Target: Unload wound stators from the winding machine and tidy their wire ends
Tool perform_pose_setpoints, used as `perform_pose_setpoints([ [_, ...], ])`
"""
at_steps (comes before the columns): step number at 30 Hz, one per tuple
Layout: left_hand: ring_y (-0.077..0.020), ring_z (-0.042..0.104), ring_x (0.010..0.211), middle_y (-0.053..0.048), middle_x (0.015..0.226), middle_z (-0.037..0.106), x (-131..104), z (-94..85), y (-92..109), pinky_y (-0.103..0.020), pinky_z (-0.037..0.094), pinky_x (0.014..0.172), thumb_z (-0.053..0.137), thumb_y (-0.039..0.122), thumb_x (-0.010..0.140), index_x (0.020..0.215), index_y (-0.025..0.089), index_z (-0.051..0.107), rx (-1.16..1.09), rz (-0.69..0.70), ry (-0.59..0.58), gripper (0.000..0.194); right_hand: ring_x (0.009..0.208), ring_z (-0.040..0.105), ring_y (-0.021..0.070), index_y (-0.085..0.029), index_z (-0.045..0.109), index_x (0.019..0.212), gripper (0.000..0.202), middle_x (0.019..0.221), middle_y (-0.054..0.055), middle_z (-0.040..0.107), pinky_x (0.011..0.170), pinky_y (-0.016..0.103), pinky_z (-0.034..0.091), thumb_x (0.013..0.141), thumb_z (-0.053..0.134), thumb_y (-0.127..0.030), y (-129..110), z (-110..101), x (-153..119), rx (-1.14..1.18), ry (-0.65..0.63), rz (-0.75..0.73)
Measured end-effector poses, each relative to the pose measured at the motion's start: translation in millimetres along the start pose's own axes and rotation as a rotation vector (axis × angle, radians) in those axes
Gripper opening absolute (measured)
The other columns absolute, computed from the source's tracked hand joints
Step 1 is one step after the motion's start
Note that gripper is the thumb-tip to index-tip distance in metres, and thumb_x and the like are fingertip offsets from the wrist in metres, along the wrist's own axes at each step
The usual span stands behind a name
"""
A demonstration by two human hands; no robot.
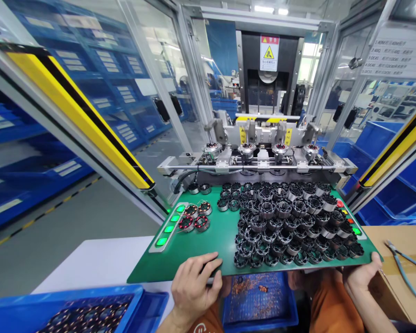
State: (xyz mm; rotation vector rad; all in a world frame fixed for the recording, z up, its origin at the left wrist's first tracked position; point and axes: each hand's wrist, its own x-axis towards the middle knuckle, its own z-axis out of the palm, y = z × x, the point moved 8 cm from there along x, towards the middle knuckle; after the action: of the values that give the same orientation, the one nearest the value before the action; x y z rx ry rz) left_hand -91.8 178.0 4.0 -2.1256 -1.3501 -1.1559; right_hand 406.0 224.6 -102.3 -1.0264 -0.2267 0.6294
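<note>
My left hand [197, 284] is at the front edge of the green worktop [208, 249], its fingers curled over something dark that I cannot make out. At the front right corner, my right hand [362, 275] grips the worktop's edge, with some of its fingers hidden. Stacked to the right of my left hand are many black motor stator cores [284, 229] with metal rims. A small group of copper-wound stators [201, 223] with red parts lies on the left side of the worktop.
Behind the worktop stands a winding machine [262, 152] with a row of stations holding stators. Yellow light-curtain posts [83, 120] flank it. A blue tray [260, 303] with copper scraps sits below, a blue bin [90, 310] of stators lower left. Pliers [402, 263] lie on a cardboard box [412, 240].
</note>
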Motion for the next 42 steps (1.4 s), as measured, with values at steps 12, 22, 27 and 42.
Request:
perform_pose_setpoints([
  [12,-0.0206,0.063,0.091,-0.004,0.103,0.074,-0.1,-0.7,0.0,-0.036,0.046,0.08,0.058,0.02,0.099,0.101,0.024,0.069,0.0,0.0,0.004,0.012,0.121,0.063,0.0329,-0.024,0.066,0.131,0.069,0.128,0.005,0.071,0.1,0.055,0.056,0.081,0.05,-0.069,7.7,-5.9,6.2,0.027,-0.036,0.004],
  [22,-0.0208,0.062,0.092,-0.004,0.103,0.074,-0.6,-0.7,-0.1,-0.037,0.045,0.08,0.057,0.02,0.099,0.101,0.024,0.068,0.004,-0.004,0.001,0.012,0.114,0.064,0.0312,-0.023,0.069,0.124,0.066,0.126,0.006,0.071,0.098,0.053,0.055,0.082,0.045,-0.068,4.8,-3.8,3.0,-0.02,0.018,0.034],
  [27,-0.0206,0.062,0.091,-0.003,0.103,0.074,2.5,-1.2,1.9,-0.036,0.045,0.08,0.057,0.02,0.099,0.1,0.024,0.068,0.006,0.001,0.001,0.012,0.115,0.064,0.031,-0.023,0.069,0.124,0.066,0.126,0.006,0.071,0.099,0.053,0.055,0.082,0.044,-0.067,5.3,-4.7,3.5,-0.012,0.026,0.035],
  [42,-0.02,0.064,0.09,-0.003,0.103,0.075,0.7,0.5,-0.8,-0.035,0.046,0.081,0.059,0.02,0.096,0.1,0.025,0.069,0.001,-0.01,-0.002,0.012,0.118,0.063,0.0315,-0.022,0.07,0.121,0.066,0.124,0.005,0.072,0.105,0.055,0.051,0.082,0.044,-0.068,4.1,-4.8,0.8,-0.025,0.036,0.047],
])
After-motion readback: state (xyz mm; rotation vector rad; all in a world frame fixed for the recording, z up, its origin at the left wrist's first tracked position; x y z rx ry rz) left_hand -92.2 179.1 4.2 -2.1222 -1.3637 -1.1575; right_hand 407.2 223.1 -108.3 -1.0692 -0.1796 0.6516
